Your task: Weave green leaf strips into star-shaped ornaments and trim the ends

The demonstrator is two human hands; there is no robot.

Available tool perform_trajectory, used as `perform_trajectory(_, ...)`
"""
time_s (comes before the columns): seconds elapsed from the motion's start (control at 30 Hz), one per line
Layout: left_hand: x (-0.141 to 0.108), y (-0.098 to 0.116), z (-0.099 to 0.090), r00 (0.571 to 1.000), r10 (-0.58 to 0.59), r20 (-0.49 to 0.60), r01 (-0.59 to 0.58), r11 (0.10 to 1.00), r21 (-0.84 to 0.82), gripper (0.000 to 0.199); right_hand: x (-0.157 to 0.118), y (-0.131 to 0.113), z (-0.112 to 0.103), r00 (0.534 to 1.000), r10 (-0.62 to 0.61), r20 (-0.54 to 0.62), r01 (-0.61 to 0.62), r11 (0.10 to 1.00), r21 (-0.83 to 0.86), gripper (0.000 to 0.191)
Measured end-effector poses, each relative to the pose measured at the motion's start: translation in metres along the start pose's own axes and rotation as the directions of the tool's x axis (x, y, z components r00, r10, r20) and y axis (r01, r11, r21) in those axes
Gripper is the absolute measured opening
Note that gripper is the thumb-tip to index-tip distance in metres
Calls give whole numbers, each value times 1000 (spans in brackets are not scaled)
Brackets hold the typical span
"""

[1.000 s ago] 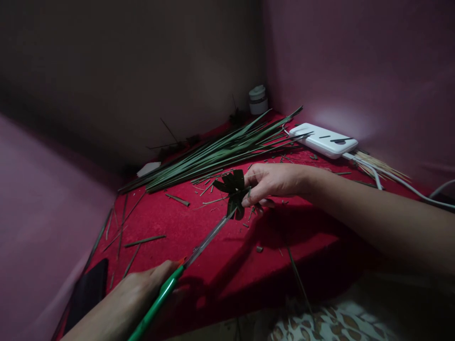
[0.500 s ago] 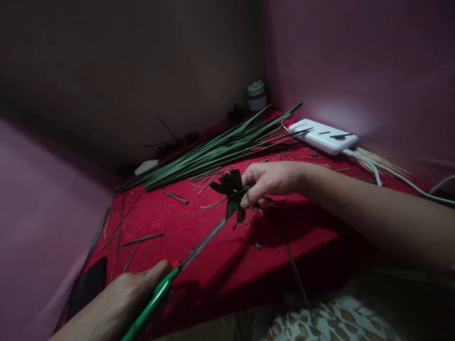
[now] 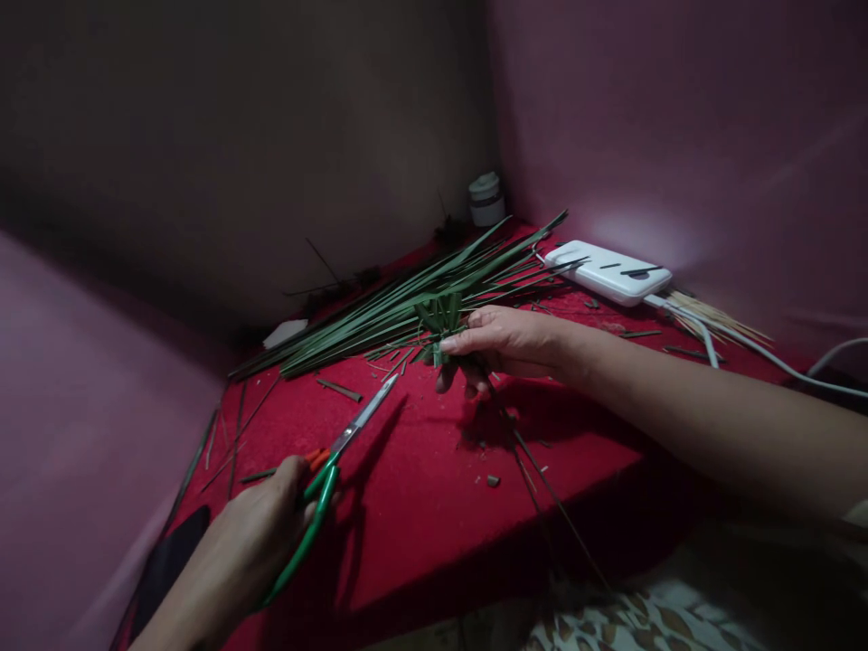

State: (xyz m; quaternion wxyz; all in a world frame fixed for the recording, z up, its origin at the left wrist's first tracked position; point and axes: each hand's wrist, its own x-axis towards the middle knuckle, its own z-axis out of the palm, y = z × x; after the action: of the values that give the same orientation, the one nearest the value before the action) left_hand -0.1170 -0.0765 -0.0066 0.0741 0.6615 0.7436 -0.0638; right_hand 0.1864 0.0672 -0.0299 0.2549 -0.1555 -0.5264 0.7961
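Observation:
My left hand [image 3: 275, 520] is closed round the handles of green and orange scissors [image 3: 313, 533], whose metal blades point up and away over the red cloth. Pinched between thumb and fingers of my right hand [image 3: 485, 344] is a folded green leaf flower [image 3: 439, 316], its petals fanned upward. Thin dark stems [image 3: 542, 475] trail from below that hand toward the table's near edge. The scissor tips are apart from the leaf flower. Behind my right hand lies a bundle of long green leaf strips [image 3: 380, 321].
A white power bank [image 3: 610, 271] with white cables sits at the right, leaf scraps on top and thin sticks [image 3: 729, 318] beside it. A white lidded jar [image 3: 486, 199] stands in the back corner. Leaf offcuts litter the red cloth [image 3: 420, 506]; a dark flat object [image 3: 169, 565] lies at left.
The scissors have drawn back from the leaf flower, toward the left and more upright. My right hand has tilted the flower up, showing its lit green side, and the stems show more.

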Motion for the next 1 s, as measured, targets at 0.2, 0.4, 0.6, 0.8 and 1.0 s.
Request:
perform_trajectory(0.2,28,18,-2,999,-43,-27,45,993,108,20,1,1,3,999,-36,-14,37,996,78,23)
perform_trajectory(0.4,57,30,-1,995,-103,-5,102,974,204,32,6,4,3,988,-124,-94,133,987,92,20)
perform_trajectory(0.6,74,29,5,996,-79,33,74,986,147,34,8,8,6,961,-194,-194,214,973,88,19)
perform_trajectory(0.8,55,50,-6,961,-29,-274,44,998,50,36,11,12,9,932,-251,-261,280,957,78,22)
perform_trajectory(1.0,46,114,-22,980,42,-195,-191,481,-855,33,15,19,17,896,-300,-326,323,946,16,25)
